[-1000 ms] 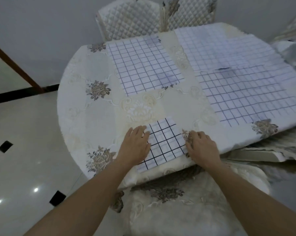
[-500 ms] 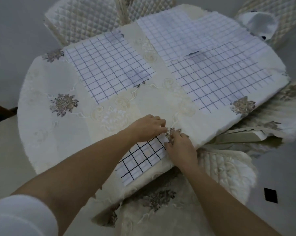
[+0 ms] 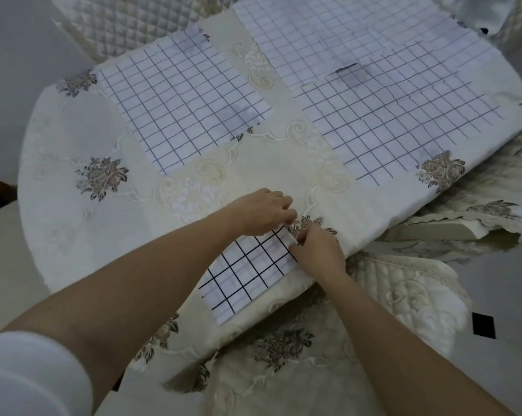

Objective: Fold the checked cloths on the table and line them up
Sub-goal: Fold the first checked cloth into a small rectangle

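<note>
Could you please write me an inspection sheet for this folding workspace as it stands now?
Surface: round table under a cream embroidered tablecloth.
Job's things: small cloth, folded, at the near edge; mid cloth flat at far left; near large cloth and far large cloth overlap, spread flat, at far right.
Clutter: nothing seen.
Hands: left hand and right hand both pinch the small cloth's far right corner.
Cables: nothing seen.
Surroundings: quilted chairs around the table; pale floor with black diamonds.
</note>
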